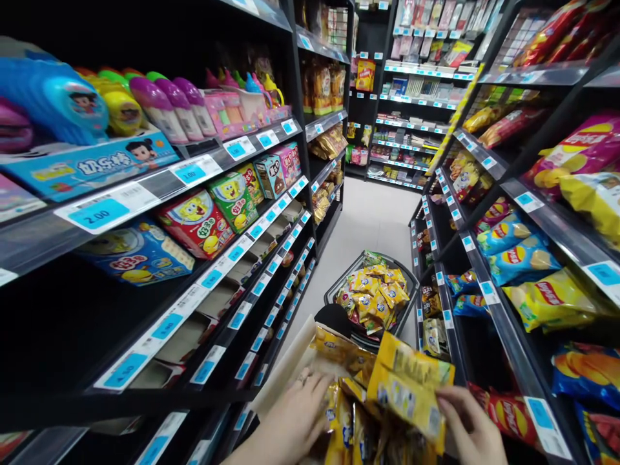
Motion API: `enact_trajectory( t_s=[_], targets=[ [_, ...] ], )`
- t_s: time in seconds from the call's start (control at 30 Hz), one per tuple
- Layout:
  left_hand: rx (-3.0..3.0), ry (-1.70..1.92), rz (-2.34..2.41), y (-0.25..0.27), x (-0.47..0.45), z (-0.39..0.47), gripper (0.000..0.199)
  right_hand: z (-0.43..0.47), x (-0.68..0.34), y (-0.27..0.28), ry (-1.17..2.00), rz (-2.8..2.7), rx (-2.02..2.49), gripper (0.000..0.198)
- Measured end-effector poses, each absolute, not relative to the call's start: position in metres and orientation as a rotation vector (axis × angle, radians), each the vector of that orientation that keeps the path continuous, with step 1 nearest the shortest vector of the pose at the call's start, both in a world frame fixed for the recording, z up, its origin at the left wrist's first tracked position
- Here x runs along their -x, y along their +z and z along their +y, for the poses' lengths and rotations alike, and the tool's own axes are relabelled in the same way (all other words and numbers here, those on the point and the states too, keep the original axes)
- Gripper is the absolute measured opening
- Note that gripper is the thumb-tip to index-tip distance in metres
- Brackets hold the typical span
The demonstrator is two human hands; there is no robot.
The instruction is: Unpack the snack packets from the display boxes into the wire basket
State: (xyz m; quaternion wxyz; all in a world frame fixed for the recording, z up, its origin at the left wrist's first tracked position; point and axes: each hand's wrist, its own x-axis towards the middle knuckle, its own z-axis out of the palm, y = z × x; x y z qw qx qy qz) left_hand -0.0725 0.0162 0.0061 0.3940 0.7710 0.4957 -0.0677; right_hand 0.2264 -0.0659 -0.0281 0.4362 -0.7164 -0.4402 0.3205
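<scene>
The yellow packet was raised at the bottom centre of the view, tilted, above a heap of similar packets in front of you. Your right hand came in from the lower right, its grip closed on the packet's right edge, thumb and fingers bent. Your left hand reached in from the bottom edge, back upward, fingers pointing forward and lying against the heap's left side, a ring on one finger; you cannot tell from this view whether that grip held anything. Just beyond, a dark basket stood on the floor, piled with yellow packets. Shelves flanked you, boxes to the left, snack bags to the right.
</scene>
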Motion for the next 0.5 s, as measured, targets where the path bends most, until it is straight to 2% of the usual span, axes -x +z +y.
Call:
enact_trajectory(
  t_s=[0.1,0.23,0.3,0.37,0.5],
  targets=[
    [-2.104,-0.545,1.265,-0.006,0.074,0.015,0.073,-0.001,-0.253,-0.052,0.741,-1.024,1.818,0.036],
    [-2.156,-0.525,1.180,-0.043,0.073,0.008,0.084,0.106,-0.265,-0.091,0.800,-0.940,1.864,0.024],
    [-2.190,-0.493,1.194,-0.064,0.074,0.005,0.076,0.149,-0.266,-0.107,0.914,-0.895,1.906,0.023],
    [-2.233,-0.453,1.215,-0.080,0.075,0.006,0.058,0.175,-0.267,-0.115,1.026,-0.868,1.947,0.025],
    [-2.224,-0.442,1.247,-0.087,0.081,0.011,0.038,0.181,-0.276,-0.112,1.202,-0.882,1.940,0.022]
  ],
)
